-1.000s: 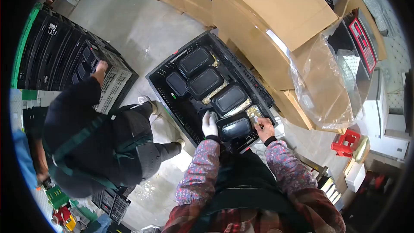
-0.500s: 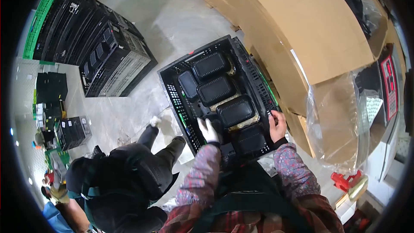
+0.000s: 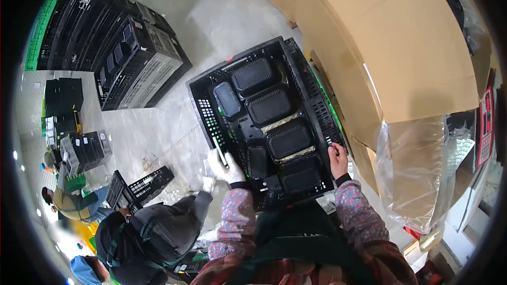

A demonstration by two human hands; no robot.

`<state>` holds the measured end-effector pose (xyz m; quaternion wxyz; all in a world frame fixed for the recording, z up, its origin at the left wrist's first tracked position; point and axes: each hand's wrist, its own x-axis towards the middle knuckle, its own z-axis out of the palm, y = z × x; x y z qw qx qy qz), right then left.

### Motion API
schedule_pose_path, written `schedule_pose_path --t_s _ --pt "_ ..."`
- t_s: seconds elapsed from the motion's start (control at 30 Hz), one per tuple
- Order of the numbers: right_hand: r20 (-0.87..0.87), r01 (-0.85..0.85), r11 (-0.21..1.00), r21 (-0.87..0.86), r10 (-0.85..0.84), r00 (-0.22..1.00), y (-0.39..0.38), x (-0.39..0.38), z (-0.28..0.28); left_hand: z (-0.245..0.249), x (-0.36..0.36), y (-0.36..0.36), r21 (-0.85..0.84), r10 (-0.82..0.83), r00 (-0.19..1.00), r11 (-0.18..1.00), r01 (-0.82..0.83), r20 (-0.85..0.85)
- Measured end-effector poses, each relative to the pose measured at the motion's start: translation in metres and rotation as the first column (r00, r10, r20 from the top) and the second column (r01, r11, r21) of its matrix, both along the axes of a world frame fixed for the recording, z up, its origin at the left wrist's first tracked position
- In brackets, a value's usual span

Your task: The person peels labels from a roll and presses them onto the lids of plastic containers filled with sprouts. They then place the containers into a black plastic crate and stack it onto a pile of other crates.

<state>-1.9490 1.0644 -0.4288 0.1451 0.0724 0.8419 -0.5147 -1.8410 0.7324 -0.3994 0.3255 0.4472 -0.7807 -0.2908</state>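
Observation:
A black plastic crate (image 3: 311, 92) sits in front of me, filled with several lidded black food trays (image 3: 270, 106). My left hand (image 3: 224, 164), in a white glove, grips the crate's left rim near its closest corner. My bare right hand (image 3: 338, 159) grips the right rim at the near end. Both arms wear patterned purple sleeves. The closest trays (image 3: 299, 175) lie between my hands.
Large cardboard boxes (image 3: 391, 47) stand along the right, with a clear plastic bag (image 3: 422, 169) hanging off them. Stacked black crates (image 3: 121, 58) fill the far left. A person in dark clothes (image 3: 153, 237) crouches at lower left; another person (image 3: 68, 203) is further left. A flattened crate (image 3: 140, 184) lies on the concrete floor.
My left hand moved from inside the crate out to its left rim. My right hand stays on the right rim. The crouching person has shifted lower left.

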Motion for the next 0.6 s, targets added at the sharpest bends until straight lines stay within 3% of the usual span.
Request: schedule_pose_path --t_s 0.03,0.07,0.1,0.13,0.2,0.23,0.3,0.37,0.4,0.43,0.5,0.53,0.57,0.6 --pt "0.002 -0.001 1.0 -0.015 0.001 1.0 -0.004 0.001 0.0 0.007 0.011 -0.012 -0.113 0.098 0.994 0.989 -0.091 0.056" --pt "0.053 -0.021 0.999 0.024 0.02 0.998 -0.008 0.002 0.002 -0.004 0.029 -0.028 -0.037 0.081 0.996 0.996 -0.08 0.046" --pt "0.047 -0.092 0.989 0.119 0.087 0.995 -0.014 -0.002 0.003 -0.022 0.036 -0.039 -0.075 0.161 0.98 0.985 -0.152 0.121" --pt "0.044 -0.161 0.964 0.21 0.155 0.987 -0.022 -0.006 0.004 -0.028 0.034 -0.048 0.105 0.042 0.968 0.992 -0.07 0.248" --pt "0.019 -0.197 0.913 0.358 0.204 0.979 -0.039 -0.013 -0.006 -0.029 0.025 -0.055 0.316 0.028 0.965 0.942 -0.113 0.26" --pt "-0.173 -0.118 0.887 0.446 0.215 0.961 -0.042 -0.012 -0.022 -0.023 0.015 -0.057 0.411 0.025 0.962 0.901 -0.14 0.272" --pt "-0.125 -0.102 0.84 0.534 0.197 0.972 -0.048 -0.019 -0.007 0.012 -0.003 -0.065 0.844 0.176 0.962 0.465 -0.268 0.208" --pt "-0.115 -0.08 0.886 0.457 0.148 0.982 -0.036 -0.027 -0.012 0.007 0.015 -0.054 0.789 0.133 0.991 0.604 -0.107 0.032" --pt "-0.165 -0.019 0.896 0.443 0.102 0.981 -0.031 -0.028 -0.019 -0.036 0.035 -0.054 0.707 0.083 0.993 0.708 0.001 -0.084" --pt "-0.087 -0.014 0.887 0.461 0.061 0.994 -0.035 -0.026 -0.008 -0.017 0.036 -0.056 0.811 0.101 0.992 0.586 -0.001 -0.072" --pt "-0.1 -0.01 0.859 0.512 0.071 0.992 -0.05 -0.016 0.017 -0.027 0.043 -0.081 0.869 0.087 0.991 0.477 -0.128 0.099" --pt "-0.121 -0.015 0.886 0.463 0.08 0.989 -0.055 -0.015 0.021 -0.054 0.046 -0.083 0.798 0.157 0.98 0.603 0.001 -0.12" --pt "-0.136 -0.024 0.91 0.415 0.088 0.987 -0.058 -0.014 0.022 0.017 0.027 -0.093 0.884 0.128 0.991 0.466 -0.024 -0.041" --pt "-0.062 -0.026 0.891 0.454 0.061 0.996 -0.066 -0.013 0.028 0.018 0.029 -0.105 0.905 0.131 0.985 0.424 0.044 -0.109"
